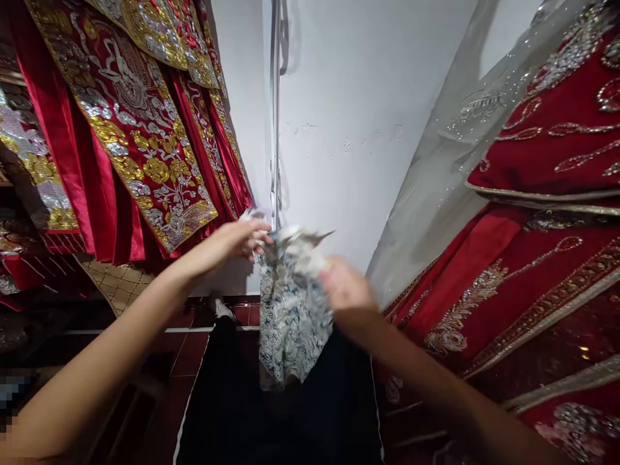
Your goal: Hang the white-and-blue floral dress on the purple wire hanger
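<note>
A pale cloth with a blue-green pattern (290, 316) hangs down in front of me, bunched at its top. My left hand (237, 242) pinches the cloth's upper left corner with closed fingers. My right hand (346, 287), blurred by motion, grips the cloth's upper right part. Both arms reach forward from the lower corners toward a white wall (349, 116).
Red garments with gold and silver embroidery (140, 129) hang close on the left. More red embroidered garments (533, 258) and a sheer beaded veil (450, 168) hang on the right. A metal pole (276, 110) runs down the wall. Dark red floor tiles (194, 349) lie below.
</note>
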Available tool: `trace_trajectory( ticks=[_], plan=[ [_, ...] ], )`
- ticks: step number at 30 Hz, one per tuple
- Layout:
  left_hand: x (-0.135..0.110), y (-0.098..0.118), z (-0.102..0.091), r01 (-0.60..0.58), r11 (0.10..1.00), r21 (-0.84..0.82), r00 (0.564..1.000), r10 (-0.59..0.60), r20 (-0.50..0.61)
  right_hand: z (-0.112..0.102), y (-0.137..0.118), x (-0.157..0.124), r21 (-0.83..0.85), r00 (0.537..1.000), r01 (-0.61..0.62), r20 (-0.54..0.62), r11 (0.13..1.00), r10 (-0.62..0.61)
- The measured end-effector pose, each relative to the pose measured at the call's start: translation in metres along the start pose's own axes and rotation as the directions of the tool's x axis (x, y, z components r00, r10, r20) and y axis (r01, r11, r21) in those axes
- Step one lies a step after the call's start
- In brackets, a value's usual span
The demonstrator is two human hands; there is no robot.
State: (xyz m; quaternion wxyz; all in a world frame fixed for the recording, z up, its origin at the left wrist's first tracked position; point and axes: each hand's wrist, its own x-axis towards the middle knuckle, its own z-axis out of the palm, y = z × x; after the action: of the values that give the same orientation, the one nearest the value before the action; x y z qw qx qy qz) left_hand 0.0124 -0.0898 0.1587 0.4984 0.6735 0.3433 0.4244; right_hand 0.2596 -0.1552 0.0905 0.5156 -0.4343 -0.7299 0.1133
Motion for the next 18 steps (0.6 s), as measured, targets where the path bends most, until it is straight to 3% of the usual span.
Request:
trace_trajectory(
  ticks=[2,4,5,6,7,8,11,13,15,18],
  plan=[
    [-0.007,-0.015,0.025,0.143,0.988,-0.064,0.989,-0.14,0.042,0.021,-0.02,-0.03,-0.066,0.979,0.064,0.2,0.996,-0.05],
    [-0.012,-0.03,0.035,0.199,0.962,-0.188,0.979,-0.202,0.002,0.031,-0.029,-0.043,-0.055,0.882,0.202,0.444,0.978,-0.158],
    [-0.015,-0.036,0.034,0.22,0.948,-0.228,0.974,-0.227,-0.002,0.033,-0.028,-0.043,-0.019,0.808,0.269,0.549,0.963,-0.215],
    [-0.018,-0.04,0.03,0.246,0.943,-0.225,0.968,-0.249,0.016,0.031,-0.024,-0.039,0.018,0.739,0.317,0.622,0.948,-0.259],
    [-0.022,-0.041,0.022,0.271,0.946,-0.177,0.963,-0.267,0.047,0.029,-0.017,-0.033,0.036,0.707,0.339,0.65,0.94,-0.28],
    [-0.026,-0.039,0.013,0.286,0.953,-0.096,0.956,-0.278,0.088,0.025,-0.007,-0.024,0.016,0.72,0.341,0.639,0.94,-0.272],
    [-0.041,-0.016,-0.016,0.256,0.948,0.192,0.933,-0.294,0.209,0.018,0.035,0.005,-0.196,0.889,0.262,0.431,0.945,-0.157],
    [-0.049,0.006,-0.033,0.227,0.913,0.339,0.907,-0.325,0.269,0.021,0.064,0.021,-0.321,0.945,0.245,0.291,0.915,-0.151],
    [-0.054,0.025,-0.045,0.201,0.881,0.428,0.89,-0.347,0.297,0.032,0.085,0.033,-0.396,0.942,0.313,0.242,0.863,-0.231],
    [-0.05,0.038,-0.06,0.134,0.881,0.453,0.927,-0.273,0.256,0.054,0.098,0.05,-0.404,0.902,0.431,0.217,0.807,-0.373]
  ],
)
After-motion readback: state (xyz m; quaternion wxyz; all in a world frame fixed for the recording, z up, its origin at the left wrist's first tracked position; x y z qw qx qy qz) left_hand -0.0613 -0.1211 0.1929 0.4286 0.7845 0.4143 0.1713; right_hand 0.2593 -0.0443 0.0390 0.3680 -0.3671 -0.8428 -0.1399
